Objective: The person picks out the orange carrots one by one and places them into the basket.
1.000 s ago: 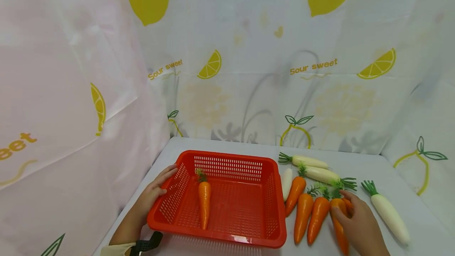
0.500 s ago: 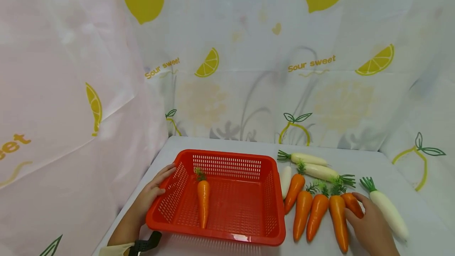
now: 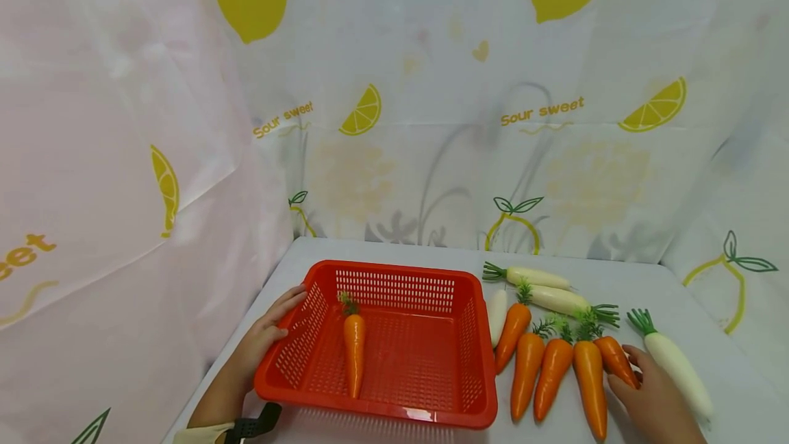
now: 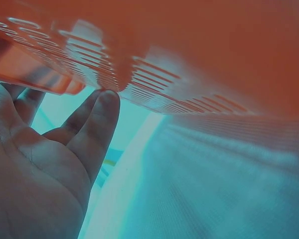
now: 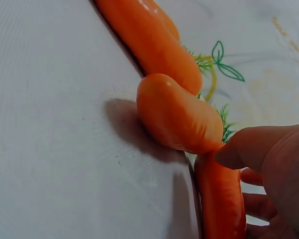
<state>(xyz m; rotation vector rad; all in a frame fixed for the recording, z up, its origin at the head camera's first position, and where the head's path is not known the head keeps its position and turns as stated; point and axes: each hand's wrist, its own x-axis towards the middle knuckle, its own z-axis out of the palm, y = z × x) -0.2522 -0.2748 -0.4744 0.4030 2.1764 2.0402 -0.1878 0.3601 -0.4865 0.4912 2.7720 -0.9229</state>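
- Head view: the left hand point(image 3: 265, 338) rests on the left side of the red basket point(image 3: 407, 355). Its fingers are nearly straight and apart, not squeezed round anything. That seems a good way to keep the basket still.
- Head view: the right hand point(image 3: 659, 392) curls round the end carrot point(image 3: 613, 358), with the thumb on one side and fingers on the other, so it looks pinched. This carrot lies on the table point(image 3: 616, 276), to the right of the basket and well apart from it.
- Head view: four carrots point(image 3: 555, 379) lie in a row between the end carrot and the basket. One loose carrot point(image 3: 354, 355) lies inside the basket. There are also four white radishes point(image 3: 559, 300).
- Left wrist view: a fingertip touches the outside of the basket, by the slots. A light touch should do; a hard push might slide it.
- Right wrist view: the thumb tip touches orange where two carrots meet, and more fingers show past the lower one. I can't tell how tight the squeeze is.
- Right wrist view: the carrots look smooth and maybe slippery, so holding the fat middle should work best. Going straight up first would help keep from bumping the next carrot.
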